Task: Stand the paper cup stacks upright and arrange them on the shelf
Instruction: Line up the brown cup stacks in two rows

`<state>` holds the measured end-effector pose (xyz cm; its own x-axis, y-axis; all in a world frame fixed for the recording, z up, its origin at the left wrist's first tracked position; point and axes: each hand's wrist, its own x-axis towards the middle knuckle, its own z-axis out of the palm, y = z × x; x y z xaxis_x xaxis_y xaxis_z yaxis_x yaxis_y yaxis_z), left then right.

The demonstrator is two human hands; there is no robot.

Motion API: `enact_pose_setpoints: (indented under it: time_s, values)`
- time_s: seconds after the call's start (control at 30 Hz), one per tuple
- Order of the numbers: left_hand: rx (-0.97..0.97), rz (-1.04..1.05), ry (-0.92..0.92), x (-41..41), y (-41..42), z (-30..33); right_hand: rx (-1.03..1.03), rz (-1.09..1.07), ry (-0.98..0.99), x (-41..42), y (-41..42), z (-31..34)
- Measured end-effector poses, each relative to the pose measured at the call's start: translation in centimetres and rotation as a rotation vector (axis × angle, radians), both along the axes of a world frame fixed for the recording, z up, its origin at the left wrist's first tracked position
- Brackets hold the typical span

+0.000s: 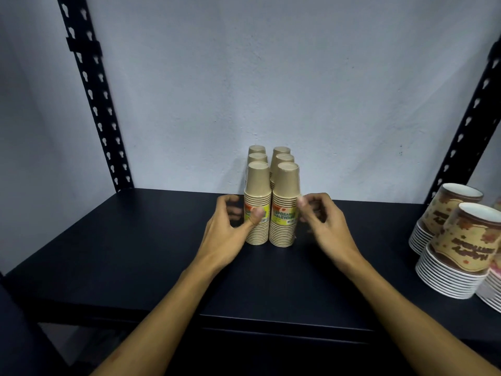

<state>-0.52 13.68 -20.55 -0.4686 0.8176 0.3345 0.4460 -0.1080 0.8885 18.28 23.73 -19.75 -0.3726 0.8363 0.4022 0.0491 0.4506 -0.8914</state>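
Note:
Several stacks of brown paper cups stand upside down in two close rows on the dark shelf (130,240), running back toward the wall. The front left stack (257,183) and front right stack (286,185) carry yellow-green labels. My left hand (227,232) is cupped at the left of the front left stack, its thumb resting on the label and its fingers curled just beside the stack. My right hand (325,223) is curled at the right of the front right stack, its thumb tip at the stack's edge. Neither hand closes around a stack.
Stacks of patterned white-rimmed cups (458,248) lean at the shelf's right end. Black perforated posts rise at the back left (95,99) and right (471,115). A pale wall lies behind. The shelf's front edge (271,321) runs below my forearms.

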Motion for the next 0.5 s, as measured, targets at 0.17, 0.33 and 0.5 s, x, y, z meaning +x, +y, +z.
enact_pose_setpoints:
  time_s: [0.17,0.33,0.5]
  values:
    - [-0.066,-0.05,0.011,-1.6,0.0,1.8,-0.152,-0.104,0.074,0.3,1.7,1.1]
    - [-0.125,-0.111,-0.159,-2.9,3.3,3.1,-0.302,-0.037,0.078,-1.9,4.1,2.2]
    - [-0.043,-0.176,-0.453,-2.6,6.7,3.7,-0.459,0.081,0.169,-4.6,5.8,2.0]
